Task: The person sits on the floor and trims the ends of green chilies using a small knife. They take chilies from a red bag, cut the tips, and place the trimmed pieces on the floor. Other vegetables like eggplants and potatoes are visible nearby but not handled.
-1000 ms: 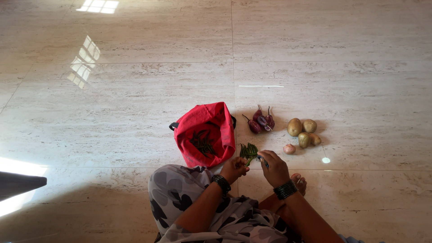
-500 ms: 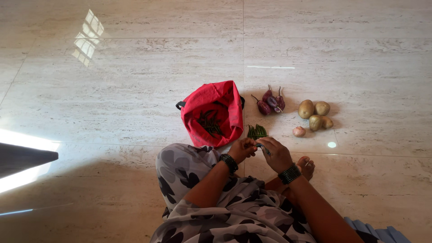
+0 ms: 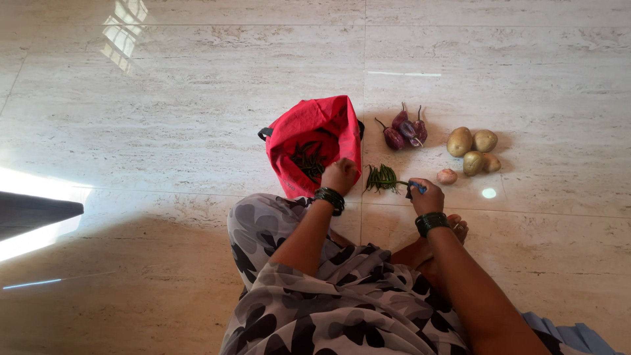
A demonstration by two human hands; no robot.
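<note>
Green chillies (image 3: 381,178) lie in a small pile on the floor (image 3: 164,118) between both hands, nearer the right hand (image 3: 426,196), whose fingers pinch a small blue tool, while the left hand (image 3: 339,176) reaches, fingers curled, into the red bag (image 3: 309,131).

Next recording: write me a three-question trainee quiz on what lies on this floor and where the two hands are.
1. True or false: the left hand is at the mouth of the red cloth bag.
2. How many brown potatoes lie in the cluster?
3. What lies just ahead of the right hand: (a) the pile of green beans, (b) the small purple eggplants, (c) the pale pink onion?

Key: 1 true; 2 four; 3 a.
</note>
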